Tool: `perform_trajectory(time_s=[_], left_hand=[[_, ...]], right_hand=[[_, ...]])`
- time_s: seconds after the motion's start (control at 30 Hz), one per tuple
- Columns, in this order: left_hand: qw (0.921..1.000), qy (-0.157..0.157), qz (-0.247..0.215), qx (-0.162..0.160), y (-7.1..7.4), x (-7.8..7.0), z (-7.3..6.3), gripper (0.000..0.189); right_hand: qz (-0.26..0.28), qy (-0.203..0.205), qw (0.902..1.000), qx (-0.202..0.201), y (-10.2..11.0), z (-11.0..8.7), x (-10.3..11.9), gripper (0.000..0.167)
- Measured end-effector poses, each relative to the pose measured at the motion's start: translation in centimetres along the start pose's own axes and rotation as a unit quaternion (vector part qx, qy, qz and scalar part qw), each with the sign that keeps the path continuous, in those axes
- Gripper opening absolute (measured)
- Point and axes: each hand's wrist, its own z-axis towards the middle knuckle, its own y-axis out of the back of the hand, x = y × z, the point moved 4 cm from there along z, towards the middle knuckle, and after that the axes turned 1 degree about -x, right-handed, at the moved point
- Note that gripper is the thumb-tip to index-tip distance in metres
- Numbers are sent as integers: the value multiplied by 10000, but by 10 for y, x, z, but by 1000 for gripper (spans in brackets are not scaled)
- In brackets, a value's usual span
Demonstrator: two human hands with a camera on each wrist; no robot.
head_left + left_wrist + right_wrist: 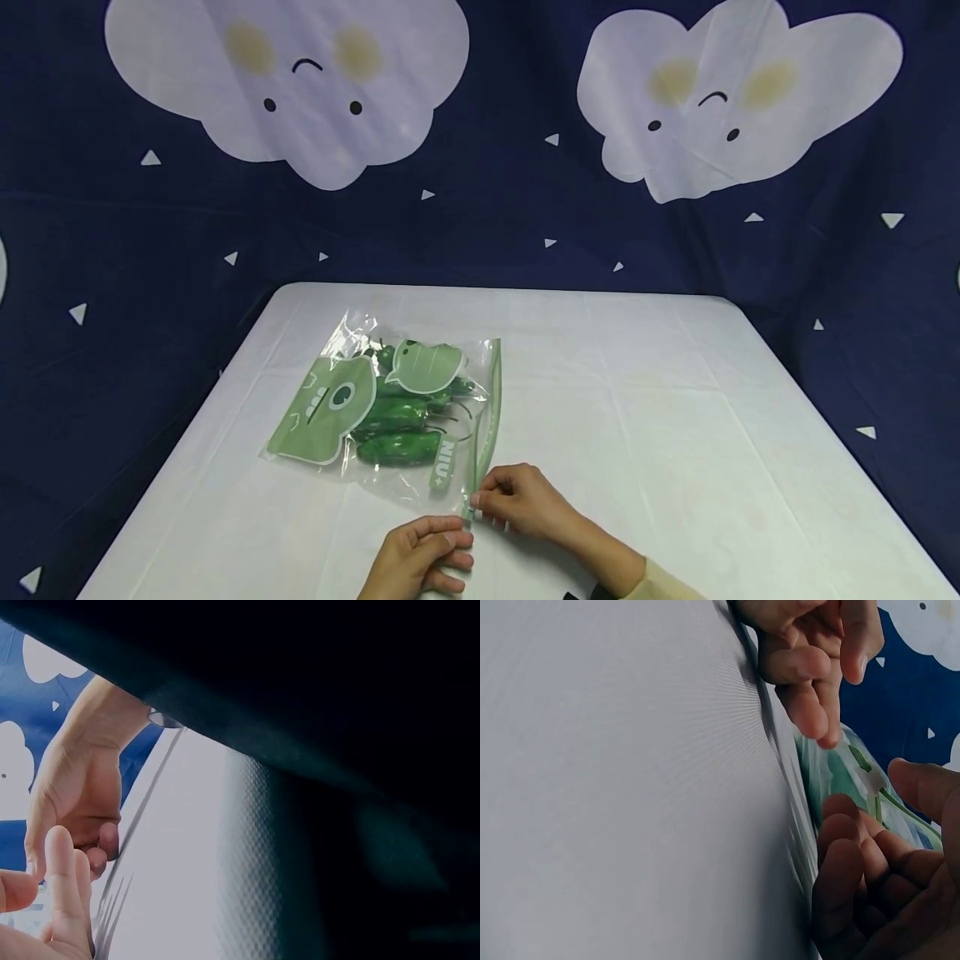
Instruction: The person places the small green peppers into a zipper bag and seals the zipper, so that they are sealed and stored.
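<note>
A clear zip bag (486, 417) with a green cartoon print lies flat on the white table. Inside it are several glossy long green vegetables (400, 448), some with thin curved stems. My right hand (525, 502) is at the near end of the bag's green zip strip, fingertips right by the corner. From the right wrist, a gap shows between its thumb (922, 784) and bent fingers, with the pale zip slider (871, 778) visible beyond. My left hand (423, 554) hovers just below that corner, fingers loosely bent and nothing in them.
The white table (637, 400) has rounded far corners. Behind it hangs a dark blue curtain (510, 208) printed with white clouds and small triangles. A dark sleeve edge (300, 780) covers much of the left wrist view.
</note>
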Motion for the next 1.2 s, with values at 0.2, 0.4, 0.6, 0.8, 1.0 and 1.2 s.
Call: perform_trajectory(time_s=[0.2, 0.4, 0.6, 0.8, 1.0, 1.2], left_hand=[[9996, -28, -282, -64, 2, -1, 3, 49], [9963, -79, -858, -42, -1, -3, 7, 32], [9939, -87, -1031, -369, -2, -3, 9, 19], [9918, -33, -1069, -693, -4, -4, 10, 18], [9905, -49, -1100, -820, -6, -6, 11, 16], [9896, -65, -1098, -922, -7, -6, 14, 14]], right_hand=[[96, 7, 9998, -173, -1, 1, 1, 23], [178, -22, 9995, -253, -3, 3, 3, 25], [219, -124, 9993, -268, -5, 4, 3, 24], [328, -211, 9989, -277, -7, 6, 5, 24], [482, -174, 9984, -254, -9, 5, 8, 27], [528, -190, 9980, -275, -10, 5, 9, 25]])
